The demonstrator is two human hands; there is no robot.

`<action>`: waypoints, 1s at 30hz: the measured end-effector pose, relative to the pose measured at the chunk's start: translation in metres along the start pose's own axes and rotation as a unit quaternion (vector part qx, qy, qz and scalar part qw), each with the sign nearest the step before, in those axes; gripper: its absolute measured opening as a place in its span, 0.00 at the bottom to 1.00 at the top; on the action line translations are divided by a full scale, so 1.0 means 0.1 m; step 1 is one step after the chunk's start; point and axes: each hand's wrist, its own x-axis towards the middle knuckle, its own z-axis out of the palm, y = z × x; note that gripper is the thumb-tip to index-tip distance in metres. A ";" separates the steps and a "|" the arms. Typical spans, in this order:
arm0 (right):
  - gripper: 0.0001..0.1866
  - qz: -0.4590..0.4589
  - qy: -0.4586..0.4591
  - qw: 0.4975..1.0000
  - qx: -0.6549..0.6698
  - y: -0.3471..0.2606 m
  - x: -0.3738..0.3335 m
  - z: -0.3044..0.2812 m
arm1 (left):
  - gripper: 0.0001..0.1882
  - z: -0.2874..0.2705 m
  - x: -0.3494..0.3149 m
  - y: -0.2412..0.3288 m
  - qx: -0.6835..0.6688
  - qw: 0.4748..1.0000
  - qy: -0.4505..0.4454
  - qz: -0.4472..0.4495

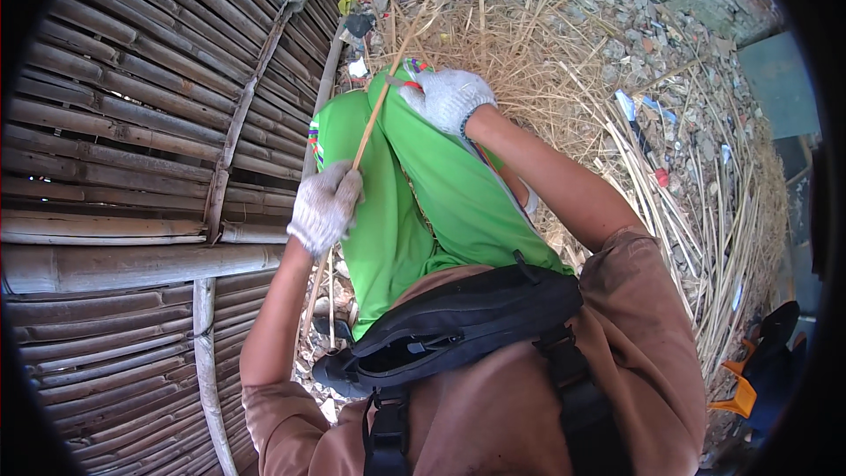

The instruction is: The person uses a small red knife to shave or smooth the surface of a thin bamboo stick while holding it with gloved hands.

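A long, thin bamboo strip [377,115] slants across my green-trousered knees. My left hand [324,203], in a whitish knitted glove, is closed around it beside my left thigh. Below that hand, the strip seems to run on down toward the ground. My right hand [449,99], gloved the same way, rests over my right knee, its fingers closed on what looks like a small knife [405,83]. A short dark blade and a bit of red show at the fingertips, with the blade against the strip. The glove hides the handle.
A slatted bamboo wall [132,123] rises close on my left. Pale shavings [529,62] cover the stony, littered ground ahead. Long split strips [696,247] lie to my right, near an orange and black object [745,383]. A black waist bag [467,317] sits across my lap.
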 end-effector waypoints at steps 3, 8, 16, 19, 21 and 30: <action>0.30 0.005 -0.006 1.000 -0.002 -0.04 0.02 -0.01 | 0.17 0.08 0.66 0.14 0.032 0.999 0.000 0.024; 0.30 0.008 -0.027 1.000 0.003 -0.02 0.05 0.00 | 0.16 0.17 1.30 -0.05 0.148 0.976 0.044 0.155; 0.29 0.008 -0.027 1.000 0.009 0.02 0.00 -0.01 | 0.17 0.14 0.62 -0.19 0.151 0.979 0.049 0.130; 0.29 0.012 -0.025 1.000 0.007 0.00 0.00 -0.01 | 0.15 0.09 0.30 -0.27 0.150 0.974 0.062 0.158; 0.30 0.004 -0.014 1.000 0.006 -0.01 -0.01 0.00 | 0.15 0.04 0.07 -0.29 0.173 0.964 0.070 0.192; 0.31 0.023 -0.029 0.999 0.022 -0.04 -0.02 -0.05 | 0.10 -0.06 -1.12 -0.24 0.128 0.986 0.070 0.084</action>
